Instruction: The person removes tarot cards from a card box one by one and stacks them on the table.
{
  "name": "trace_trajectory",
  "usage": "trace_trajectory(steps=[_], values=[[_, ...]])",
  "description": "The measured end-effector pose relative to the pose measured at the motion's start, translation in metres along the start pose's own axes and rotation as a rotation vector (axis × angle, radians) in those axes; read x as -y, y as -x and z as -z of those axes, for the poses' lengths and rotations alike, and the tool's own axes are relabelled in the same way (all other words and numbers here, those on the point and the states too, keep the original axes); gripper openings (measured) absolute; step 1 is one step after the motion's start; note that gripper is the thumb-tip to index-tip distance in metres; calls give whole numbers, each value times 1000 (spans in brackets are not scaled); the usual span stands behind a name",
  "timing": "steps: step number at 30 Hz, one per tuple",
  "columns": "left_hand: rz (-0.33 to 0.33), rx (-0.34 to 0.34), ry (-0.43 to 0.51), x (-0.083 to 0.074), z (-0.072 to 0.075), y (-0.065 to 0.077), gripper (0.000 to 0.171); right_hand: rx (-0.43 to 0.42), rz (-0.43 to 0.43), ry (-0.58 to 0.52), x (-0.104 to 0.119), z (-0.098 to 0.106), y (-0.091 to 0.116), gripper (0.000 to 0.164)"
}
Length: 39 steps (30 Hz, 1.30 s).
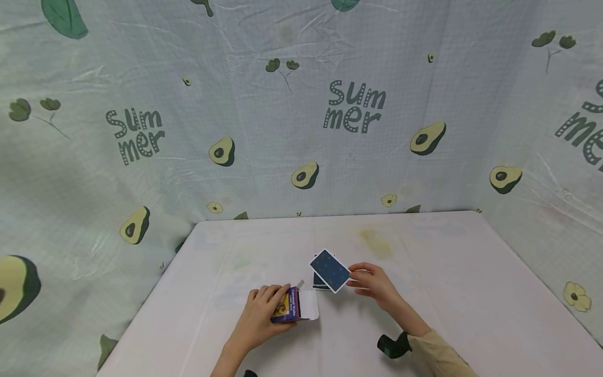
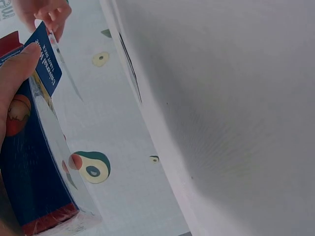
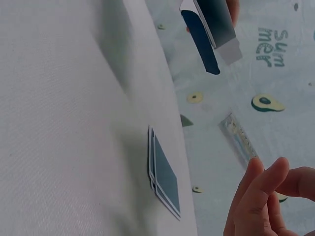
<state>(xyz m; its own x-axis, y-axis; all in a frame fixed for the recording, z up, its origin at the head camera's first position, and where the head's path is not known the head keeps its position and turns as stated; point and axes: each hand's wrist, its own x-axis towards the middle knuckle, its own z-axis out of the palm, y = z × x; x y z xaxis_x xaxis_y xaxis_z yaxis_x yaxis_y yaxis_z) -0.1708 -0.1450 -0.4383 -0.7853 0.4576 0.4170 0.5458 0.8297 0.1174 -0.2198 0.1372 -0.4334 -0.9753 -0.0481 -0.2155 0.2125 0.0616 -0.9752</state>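
Note:
My left hand (image 1: pixel 264 314) grips a purple tarot card box (image 1: pixel 293 305) over the table, thumb on its near side. The box's white end flap (image 1: pixel 309 305) stands open towards the right. In the left wrist view the box (image 2: pixel 29 167) shows its dark blue side, with my thumb (image 2: pixel 19 69) across the printed end. My right hand (image 1: pixel 372 285) pinches a blue-backed card (image 1: pixel 330 270) by its edge, raised above the table. That card (image 3: pixel 241 140) appears nearly edge-on in the right wrist view. Beneath it, a few overlapping cards (image 3: pixel 165 172) lie on the tabletop.
The white table (image 1: pixel 424 251) has a yellowish stain (image 1: pixel 375 242) towards the back. A fabric curtain (image 1: pixel 264 110) with avocado prints hangs behind and at both sides. Under the right wrist, a black strapped-on device (image 1: pixel 394 345) shows.

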Motion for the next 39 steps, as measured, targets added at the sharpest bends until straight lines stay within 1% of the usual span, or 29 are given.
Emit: trace_trajectory(steps=[6, 11, 17, 22, 27, 35, 39], values=[[-2, -19, 17, 1, 1, 1, 80, 0, 18, -44, -5, -7, -8, 33], [-5, -31, 12, 2, 1, 2, 80, -29, 9, -68, -8, -15, -14, 32], [-4, -21, -7, 2, 0, 2, 81, -50, -15, -86, -9, -23, -20, 33], [0, -6, 16, 1, 1, 1, 80, -56, -15, -103, -10, -28, -23, 33], [6, 11, 19, 0, 1, 0, 80, -85, -25, -109, -13, -33, -27, 30], [0, 5, 21, -1, 1, -1, 80, -97, -36, -90, -17, -37, -31, 29], [0, 7, 14, -2, 2, -1, 80, -104, -43, -101, -20, -38, -34, 29]])
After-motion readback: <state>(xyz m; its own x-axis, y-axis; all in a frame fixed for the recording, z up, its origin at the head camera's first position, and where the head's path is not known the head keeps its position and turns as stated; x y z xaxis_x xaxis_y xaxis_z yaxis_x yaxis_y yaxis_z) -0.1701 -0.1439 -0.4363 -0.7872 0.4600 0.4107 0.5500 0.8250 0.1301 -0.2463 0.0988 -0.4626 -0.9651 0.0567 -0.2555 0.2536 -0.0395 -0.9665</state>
